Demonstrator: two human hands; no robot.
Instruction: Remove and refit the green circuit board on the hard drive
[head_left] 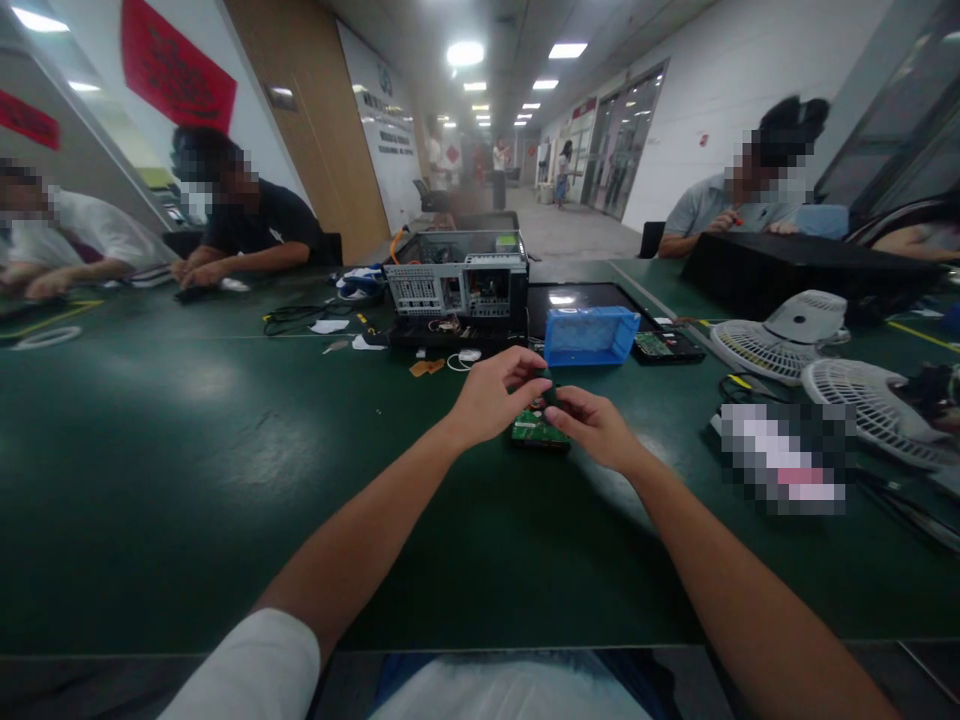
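Though near hands (491,395) (600,430), box (589,338) contents unclear

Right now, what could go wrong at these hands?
The left hand and right hand meet at a dark tool above the green board; a slip might scratch the board. Nothing visible steadies the board, so it could slide on the table. The blue box is just beyond the hands and might get bumped.
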